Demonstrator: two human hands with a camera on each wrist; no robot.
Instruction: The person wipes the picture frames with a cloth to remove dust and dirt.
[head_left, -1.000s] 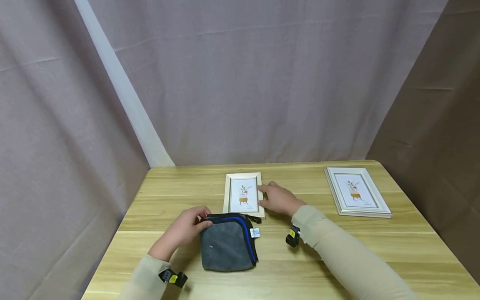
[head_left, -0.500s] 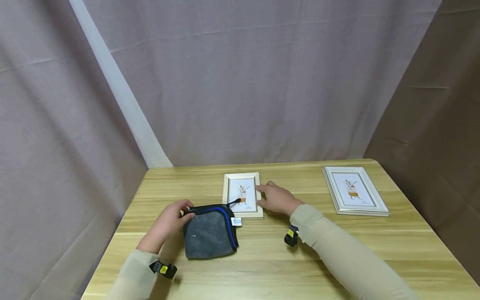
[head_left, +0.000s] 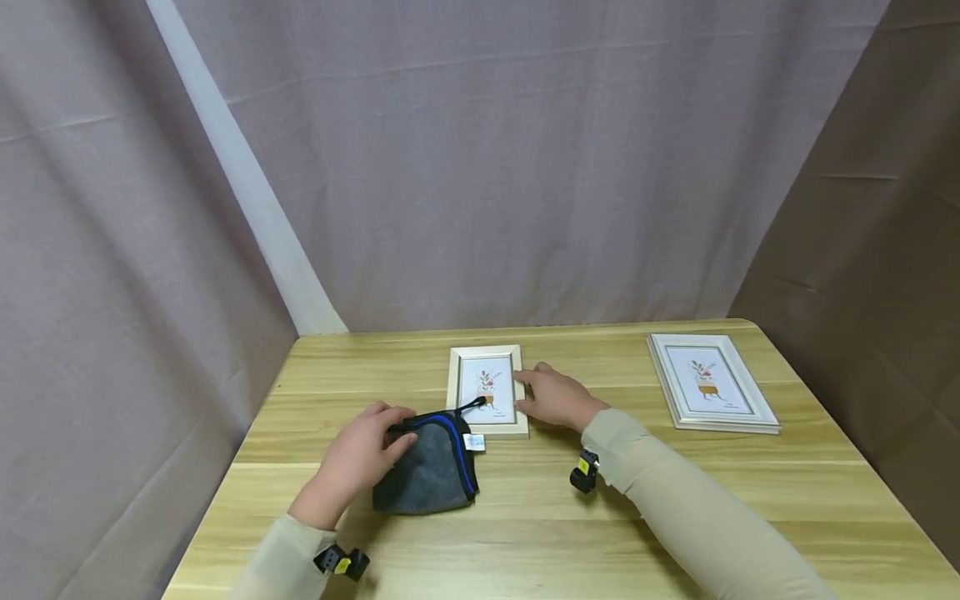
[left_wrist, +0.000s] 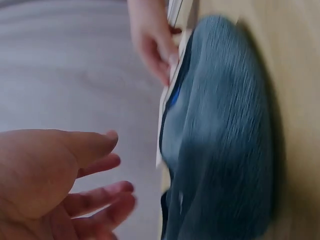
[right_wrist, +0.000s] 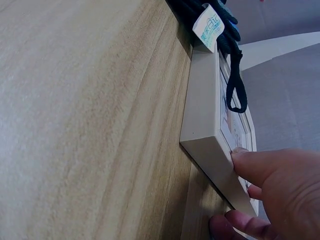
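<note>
A folded grey cloth [head_left: 427, 475] with black edging, a blue stripe, a white label and a black hanging loop lies in front of a cream picture frame [head_left: 512, 431]. Its loop reaches over the frame's lower part. My left hand [head_left: 362, 454] is over the cloth's upper left corner; in the left wrist view its thumb and fingers are apart, beside the cloth [left_wrist: 220, 125], with nothing between them. At the frame's right side, my right hand [head_left: 557, 398] pinches the edge. In the right wrist view the thumb is on the frame's [right_wrist: 205, 100] front, other fingers underneath.
Two white picture frames [head_left: 759, 392] appear stacked at the table's right, the top one showing the same flower-vase print. Curtains [head_left: 525, 167] hang behind the wooden table [head_left: 600, 517] and along its sides. Each wrist carries a small black camera [head_left: 585, 472].
The cloth has moved left and slightly away from me with my left hand. That hand then shifted right over the cloth's corner and its fingers parted. My right hand stays at the frame.
</note>
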